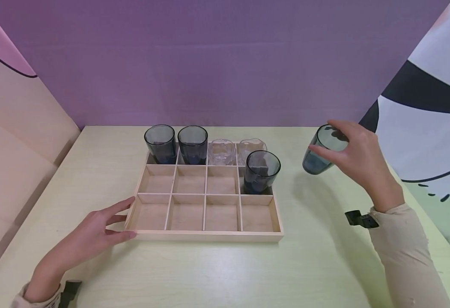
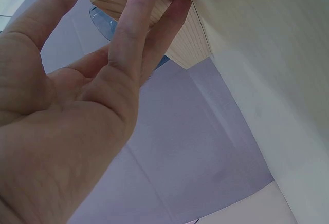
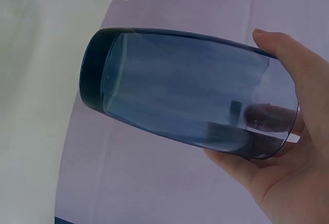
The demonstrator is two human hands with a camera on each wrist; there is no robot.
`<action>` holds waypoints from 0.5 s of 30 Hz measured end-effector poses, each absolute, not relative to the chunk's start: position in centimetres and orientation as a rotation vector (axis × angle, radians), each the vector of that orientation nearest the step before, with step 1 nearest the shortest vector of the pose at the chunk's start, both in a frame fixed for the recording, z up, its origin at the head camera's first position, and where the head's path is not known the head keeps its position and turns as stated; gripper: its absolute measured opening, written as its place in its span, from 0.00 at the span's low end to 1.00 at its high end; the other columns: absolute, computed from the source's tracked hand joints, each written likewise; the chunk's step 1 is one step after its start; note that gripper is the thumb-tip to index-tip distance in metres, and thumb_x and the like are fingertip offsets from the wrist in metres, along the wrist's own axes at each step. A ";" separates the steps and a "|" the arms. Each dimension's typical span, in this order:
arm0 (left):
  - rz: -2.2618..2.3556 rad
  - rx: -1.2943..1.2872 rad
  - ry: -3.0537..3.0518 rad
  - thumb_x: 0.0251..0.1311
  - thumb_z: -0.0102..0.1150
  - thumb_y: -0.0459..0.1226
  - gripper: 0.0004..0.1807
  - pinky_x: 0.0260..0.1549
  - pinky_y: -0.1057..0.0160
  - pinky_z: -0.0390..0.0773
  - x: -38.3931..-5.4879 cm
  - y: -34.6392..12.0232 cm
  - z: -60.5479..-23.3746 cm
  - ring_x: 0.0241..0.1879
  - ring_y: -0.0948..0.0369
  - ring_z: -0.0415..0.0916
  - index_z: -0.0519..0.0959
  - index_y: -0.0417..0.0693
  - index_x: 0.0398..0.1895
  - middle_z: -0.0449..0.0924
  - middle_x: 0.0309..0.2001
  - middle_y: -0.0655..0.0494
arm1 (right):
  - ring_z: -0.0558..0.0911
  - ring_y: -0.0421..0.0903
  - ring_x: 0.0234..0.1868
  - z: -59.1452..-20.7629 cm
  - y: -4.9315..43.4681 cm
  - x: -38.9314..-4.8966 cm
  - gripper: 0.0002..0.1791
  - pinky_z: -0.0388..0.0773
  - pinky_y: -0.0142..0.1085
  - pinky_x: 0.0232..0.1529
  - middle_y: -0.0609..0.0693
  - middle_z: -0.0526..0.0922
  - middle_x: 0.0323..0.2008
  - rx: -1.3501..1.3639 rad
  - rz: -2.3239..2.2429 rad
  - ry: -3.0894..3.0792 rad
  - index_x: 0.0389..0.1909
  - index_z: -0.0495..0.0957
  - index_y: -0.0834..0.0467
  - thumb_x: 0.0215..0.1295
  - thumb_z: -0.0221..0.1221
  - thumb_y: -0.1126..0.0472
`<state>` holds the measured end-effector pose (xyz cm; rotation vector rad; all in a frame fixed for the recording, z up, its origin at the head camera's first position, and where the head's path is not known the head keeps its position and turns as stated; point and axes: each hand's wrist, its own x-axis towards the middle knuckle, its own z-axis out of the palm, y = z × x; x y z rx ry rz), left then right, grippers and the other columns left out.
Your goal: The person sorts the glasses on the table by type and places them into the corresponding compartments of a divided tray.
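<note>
My right hand (image 1: 357, 156) grips a smoky blue drinking glass (image 1: 317, 156) by its upper part, thumb on one side and fingers on the other. The glass is tilted, right of a light wooden compartment box (image 1: 209, 235); the right wrist view shows its thick dark base (image 3: 97, 72). With fingers fairly straight, my left hand (image 1: 90, 235) touches the box's front left corner. In the left wrist view the fingertips lie against the wooden side (image 2: 172, 39). Two dark glasses (image 1: 160, 143) (image 1: 192, 144) stand in the back row's left compartments. Another dark glass (image 1: 261, 171) stands in the middle row's rightmost compartment.
Two clear wavy-rimmed glasses (image 1: 222, 153) (image 1: 251, 147) occupy the right half of the box's back row. Pale tabletop (image 1: 217, 273) surrounds the box. A purple panel (image 1: 225, 64) rises behind the table, with printed panels at the left (image 1: 20, 141) and right (image 1: 433, 137).
</note>
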<state>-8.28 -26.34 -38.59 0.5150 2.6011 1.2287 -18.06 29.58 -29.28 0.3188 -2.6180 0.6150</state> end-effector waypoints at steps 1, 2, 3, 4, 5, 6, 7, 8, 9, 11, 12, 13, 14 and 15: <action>1.228 0.516 2.604 0.60 0.69 0.48 0.45 0.44 0.66 0.84 -8.3 -26.3 -38.6 0.59 0.45 0.77 0.60 0.44 0.76 0.60 0.74 0.42 | 0.78 0.60 0.52 -29.1 29.5 -18.0 0.39 0.76 0.60 0.52 0.62 0.79 0.56 0.326 0.612 -2.612 0.64 0.75 0.61 0.53 0.74 0.49; 1.228 0.516 2.605 0.60 0.69 0.48 0.45 0.44 0.66 0.84 -8.3 -26.3 -38.6 0.58 0.45 0.77 0.60 0.44 0.76 0.60 0.74 0.42 | 0.78 0.60 0.52 -28.9 29.3 -17.9 0.39 0.76 0.60 0.52 0.62 0.79 0.56 0.330 0.612 -2.608 0.64 0.75 0.61 0.53 0.75 0.49; 1.228 0.515 2.606 0.60 0.69 0.48 0.45 0.44 0.66 0.84 -8.3 -26.3 -38.6 0.58 0.45 0.77 0.60 0.44 0.76 0.60 0.74 0.42 | 0.78 0.60 0.53 -28.7 29.2 -17.8 0.39 0.76 0.60 0.52 0.62 0.79 0.56 0.335 0.612 -2.605 0.64 0.75 0.61 0.53 0.75 0.49; 1.228 0.515 2.607 0.60 0.69 0.48 0.45 0.44 0.66 0.84 -8.2 -26.3 -38.6 0.58 0.45 0.77 0.60 0.43 0.76 0.60 0.74 0.42 | 0.78 0.60 0.53 -28.5 29.0 -17.6 0.39 0.76 0.61 0.52 0.62 0.79 0.56 0.338 0.609 -2.602 0.64 0.75 0.61 0.53 0.75 0.49; 1.228 0.513 2.605 0.60 0.69 0.48 0.45 0.44 0.65 0.84 -8.2 -26.3 -38.6 0.58 0.45 0.77 0.60 0.43 0.76 0.60 0.74 0.42 | 0.79 0.60 0.53 -28.4 28.9 -17.5 0.39 0.76 0.61 0.52 0.62 0.80 0.56 0.343 0.605 -2.596 0.64 0.75 0.61 0.53 0.75 0.49; 1.229 0.513 2.605 0.60 0.69 0.48 0.45 0.44 0.65 0.85 -8.2 -26.3 -38.6 0.59 0.45 0.77 0.60 0.43 0.76 0.60 0.74 0.42 | 0.78 0.60 0.54 -28.2 28.8 -17.4 0.40 0.76 0.61 0.52 0.62 0.79 0.57 0.342 0.602 -2.595 0.65 0.75 0.61 0.53 0.75 0.49; 1.228 0.512 2.605 0.60 0.69 0.48 0.45 0.45 0.64 0.85 -8.2 -26.3 -38.6 0.59 0.45 0.77 0.60 0.43 0.76 0.60 0.74 0.42 | 0.79 0.60 0.53 -28.0 28.6 -17.3 0.40 0.76 0.61 0.52 0.62 0.80 0.56 0.343 0.602 -2.591 0.64 0.75 0.60 0.52 0.75 0.49; 1.228 0.511 2.605 0.60 0.69 0.48 0.45 0.45 0.63 0.85 -8.2 -26.3 -38.6 0.59 0.44 0.77 0.60 0.43 0.76 0.60 0.74 0.42 | 0.79 0.60 0.53 -27.9 28.5 -17.2 0.40 0.77 0.61 0.52 0.62 0.80 0.56 0.347 0.600 -2.584 0.64 0.75 0.60 0.52 0.75 0.50; 1.226 0.508 2.605 0.60 0.69 0.48 0.45 0.45 0.62 0.85 -8.2 -26.3 -38.5 0.59 0.44 0.77 0.60 0.44 0.76 0.60 0.74 0.42 | 0.79 0.60 0.53 -27.8 28.3 -17.1 0.40 0.77 0.61 0.52 0.62 0.80 0.56 0.350 0.596 -2.576 0.64 0.75 0.60 0.52 0.76 0.50; 1.223 0.506 2.606 0.60 0.69 0.48 0.45 0.46 0.61 0.85 -8.2 -26.3 -38.5 0.59 0.44 0.77 0.60 0.44 0.76 0.60 0.74 0.42 | 0.80 0.60 0.52 -27.6 28.1 -17.0 0.40 0.77 0.60 0.51 0.62 0.81 0.55 0.366 0.585 -2.551 0.64 0.76 0.60 0.50 0.76 0.50; 1.222 0.507 2.606 0.60 0.69 0.48 0.45 0.46 0.60 0.85 -8.2 -26.3 -38.5 0.59 0.44 0.76 0.60 0.44 0.76 0.59 0.74 0.42 | 0.80 0.59 0.51 -27.5 27.9 -16.9 0.40 0.78 0.59 0.51 0.62 0.81 0.55 0.371 0.579 -2.540 0.63 0.76 0.60 0.50 0.77 0.51; 1.221 0.508 2.607 0.60 0.69 0.48 0.45 0.46 0.60 0.85 -8.2 -26.2 -38.5 0.59 0.44 0.76 0.60 0.43 0.76 0.59 0.74 0.42 | 0.81 0.59 0.50 -27.3 27.8 -16.8 0.40 0.78 0.58 0.50 0.61 0.82 0.55 0.385 0.572 -2.522 0.63 0.77 0.60 0.49 0.77 0.51; 1.223 0.509 2.606 0.60 0.69 0.48 0.45 0.46 0.60 0.85 -8.2 -26.2 -38.5 0.59 0.44 0.76 0.60 0.43 0.76 0.59 0.74 0.42 | 0.81 0.58 0.50 -27.2 27.7 -16.8 0.40 0.79 0.57 0.50 0.61 0.82 0.54 0.394 0.563 -2.504 0.62 0.77 0.60 0.47 0.78 0.51; 1.223 0.510 2.605 0.60 0.69 0.48 0.45 0.46 0.60 0.85 -8.2 -26.2 -38.5 0.59 0.44 0.76 0.60 0.43 0.76 0.59 0.74 0.42 | 0.82 0.58 0.49 -27.1 27.6 -16.7 0.40 0.80 0.52 0.51 0.60 0.82 0.54 0.400 0.556 -2.488 0.62 0.78 0.60 0.46 0.78 0.52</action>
